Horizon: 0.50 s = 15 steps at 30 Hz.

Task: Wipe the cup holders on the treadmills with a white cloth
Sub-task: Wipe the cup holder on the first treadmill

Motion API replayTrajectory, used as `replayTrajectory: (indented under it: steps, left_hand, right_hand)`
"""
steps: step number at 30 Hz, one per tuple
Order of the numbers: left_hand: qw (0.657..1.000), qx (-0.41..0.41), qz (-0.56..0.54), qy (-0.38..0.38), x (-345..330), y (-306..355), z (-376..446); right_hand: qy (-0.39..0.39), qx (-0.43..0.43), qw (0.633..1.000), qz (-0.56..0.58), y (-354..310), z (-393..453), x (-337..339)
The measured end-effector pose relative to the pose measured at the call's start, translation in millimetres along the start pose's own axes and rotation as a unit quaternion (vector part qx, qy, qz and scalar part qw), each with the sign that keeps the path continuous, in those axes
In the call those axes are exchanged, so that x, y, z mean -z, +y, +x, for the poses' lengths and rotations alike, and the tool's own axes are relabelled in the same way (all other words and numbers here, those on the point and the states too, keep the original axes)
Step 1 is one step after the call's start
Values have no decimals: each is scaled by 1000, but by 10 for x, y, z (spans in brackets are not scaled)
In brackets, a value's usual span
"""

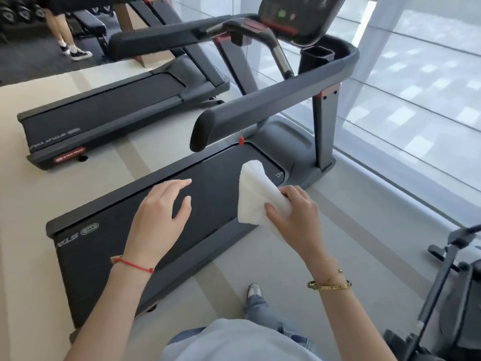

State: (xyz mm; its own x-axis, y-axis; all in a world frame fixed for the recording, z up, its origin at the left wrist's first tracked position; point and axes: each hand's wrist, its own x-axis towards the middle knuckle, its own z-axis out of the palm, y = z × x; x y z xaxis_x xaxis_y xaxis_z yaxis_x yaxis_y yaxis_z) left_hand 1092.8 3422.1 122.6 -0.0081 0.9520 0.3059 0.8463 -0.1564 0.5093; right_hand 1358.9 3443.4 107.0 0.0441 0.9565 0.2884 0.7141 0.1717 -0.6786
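Observation:
My right hand [294, 214] grips a folded white cloth [256, 194] in the air above the belt of the nearest treadmill [145, 230]. My left hand [162, 212] hovers beside it over the belt, fingers relaxed and holding nothing. The treadmill's dark square cup holder [316, 59] sits at the top right, just under the console [299, 16] and inside the curved handrail [273, 100]. Both hands are well below and in front of the cup holder.
A second treadmill [117, 108] stands to the left. A person's legs [65, 35] and a bench are at the far left back. A glass wall [416, 100] runs along the right. Another machine's frame [447, 282] is at the lower right.

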Motion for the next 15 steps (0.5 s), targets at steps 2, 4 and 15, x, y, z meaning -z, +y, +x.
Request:
replayTrajectory:
  steps: [2,4,15]
  left_hand:
    - [999,27,8,23,-103,81,316]
    - [998,42,15,42,-195,153,607]
    - [991,99,42,74,-472,232,1671]
  right_hand:
    - [0,16,1000,-1,134,442,90]
    - [-1,35,999,-10,238,856,156]
    - [-8,109,994,-5,415,2534,95]
